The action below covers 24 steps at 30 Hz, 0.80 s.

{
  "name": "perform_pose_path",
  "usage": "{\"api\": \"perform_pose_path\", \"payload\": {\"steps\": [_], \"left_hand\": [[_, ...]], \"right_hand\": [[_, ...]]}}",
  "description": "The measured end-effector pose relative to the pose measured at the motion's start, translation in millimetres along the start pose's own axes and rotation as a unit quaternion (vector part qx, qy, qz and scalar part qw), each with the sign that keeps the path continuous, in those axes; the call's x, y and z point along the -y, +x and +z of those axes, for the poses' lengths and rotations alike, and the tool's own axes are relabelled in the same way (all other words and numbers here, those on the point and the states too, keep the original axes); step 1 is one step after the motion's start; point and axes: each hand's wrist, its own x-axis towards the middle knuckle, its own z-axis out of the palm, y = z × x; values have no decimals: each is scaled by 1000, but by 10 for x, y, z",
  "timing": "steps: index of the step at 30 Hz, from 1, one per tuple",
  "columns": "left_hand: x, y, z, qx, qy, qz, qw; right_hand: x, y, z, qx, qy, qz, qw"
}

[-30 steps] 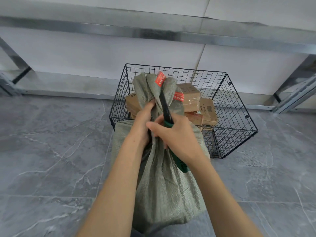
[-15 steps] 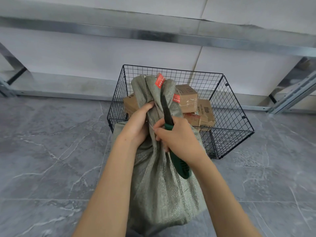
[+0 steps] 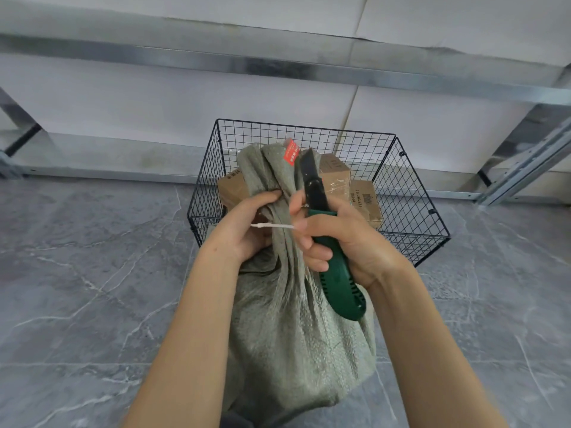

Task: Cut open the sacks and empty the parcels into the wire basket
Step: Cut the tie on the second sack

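Grey-green sack (image 3: 296,335), black basket (image 3: 411,193)
The sack had a fine woven pattern, its tag (image 3: 291,154) red with white print, its tie (image 3: 272,226) white; the knife (image 3: 336,273) had a dark green handle and black blade; the parcels (image 3: 335,168) were brown, the floor (image 3: 92,288) grey, pale-veined.

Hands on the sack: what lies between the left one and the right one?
Head view: the bunched sack neck, with a white tie running across it.

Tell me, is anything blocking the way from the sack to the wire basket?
Nothing visible: the sack stands right before the wire basket, whose top is open. Boxes already lie inside.
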Motion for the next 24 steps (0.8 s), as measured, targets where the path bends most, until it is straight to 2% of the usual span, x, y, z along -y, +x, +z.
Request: {"api": "perform_pose_path", "payload": {"steps": [8,12,18,24], "left_hand": [[64,17,195,-37,-18,24,999],[198,61,494,-31,31,19,999],[568,240,956,-72,82,0,994],[1051,389,1496,-76,162,-16,984]], "right_hand": [[110,-271,-390,-48,41,-34,997],[88,-497,-669,-57,130,-69,987],[-56,-1012,-1208,-143,247,-127,950],[-347,-1445,-1670,-230,315,-165,906]]}}
